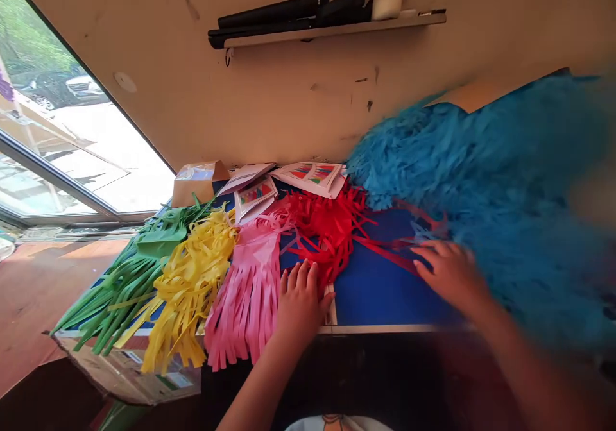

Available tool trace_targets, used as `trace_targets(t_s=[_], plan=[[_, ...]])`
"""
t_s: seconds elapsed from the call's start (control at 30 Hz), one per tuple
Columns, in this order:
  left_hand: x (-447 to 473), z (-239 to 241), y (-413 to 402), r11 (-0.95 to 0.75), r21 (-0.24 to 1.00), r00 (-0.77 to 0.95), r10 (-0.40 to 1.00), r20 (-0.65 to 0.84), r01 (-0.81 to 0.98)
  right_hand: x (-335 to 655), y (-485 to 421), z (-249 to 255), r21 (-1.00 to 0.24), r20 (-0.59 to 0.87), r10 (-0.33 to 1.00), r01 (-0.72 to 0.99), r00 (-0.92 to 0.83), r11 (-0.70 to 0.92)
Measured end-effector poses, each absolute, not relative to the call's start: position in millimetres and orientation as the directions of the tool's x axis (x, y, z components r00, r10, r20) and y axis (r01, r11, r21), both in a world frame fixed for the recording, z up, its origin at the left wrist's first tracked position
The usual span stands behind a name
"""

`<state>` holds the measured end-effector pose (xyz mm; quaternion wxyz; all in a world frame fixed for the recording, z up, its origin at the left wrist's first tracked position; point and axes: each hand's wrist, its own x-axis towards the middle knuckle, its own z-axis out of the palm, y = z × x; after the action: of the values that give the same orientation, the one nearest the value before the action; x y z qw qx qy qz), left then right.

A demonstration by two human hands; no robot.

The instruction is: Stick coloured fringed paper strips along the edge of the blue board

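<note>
My left hand [301,299] lies flat, fingers stretched out, at the front of the blue board [380,290], touching the red paper fringe [327,226] and next to the pink paper fringe [248,290]. My right hand [450,270] is spread palm down on the board at the edge of a big heap of blue paper fringe [486,174], fingertips on thin red strips; it is slightly blurred. Neither hand grips anything.
Yellow fringe [192,277] and green fringe [135,270] lie further left, hanging over the board's front edge. Behind them are a cardboard box [197,181] and folded cards [312,177]. A wall shelf [332,27] hangs above. A window [58,136] is at left.
</note>
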<state>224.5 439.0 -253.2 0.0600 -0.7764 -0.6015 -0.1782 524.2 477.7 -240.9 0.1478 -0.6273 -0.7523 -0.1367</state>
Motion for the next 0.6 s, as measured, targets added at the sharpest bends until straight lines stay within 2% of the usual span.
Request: trace_targets(t_s=[0.1,0.2,0.37,0.5,0.6], plan=[[231,-253,436,-0.269,0.158,0.21,0.925,0.316,0.95,497,465,-260,0.041,0.329,0.885,0.941,-0.33,0.336],[242,-250,425,-0.252,0.21,0.198,0.949,0.247,0.945,461,466,-265,0.011,0.339,0.828,0.882,-0.446,0.471],[254,-242,410,-0.276,0.272,0.241,0.958,0.154,0.922,423,504,-254,-0.167,0.385,0.829,0.852,-0.406,0.495],[255,-242,405,-0.291,0.301,0.259,0.955,0.142,0.908,399,554,-253,-0.194,0.311,0.823,0.816,-0.475,0.544],[254,-246,404,-0.298,0.312,0.258,0.952,0.164,0.902,380,583,-256,-0.182,0.249,0.846,0.835,-0.471,0.519]])
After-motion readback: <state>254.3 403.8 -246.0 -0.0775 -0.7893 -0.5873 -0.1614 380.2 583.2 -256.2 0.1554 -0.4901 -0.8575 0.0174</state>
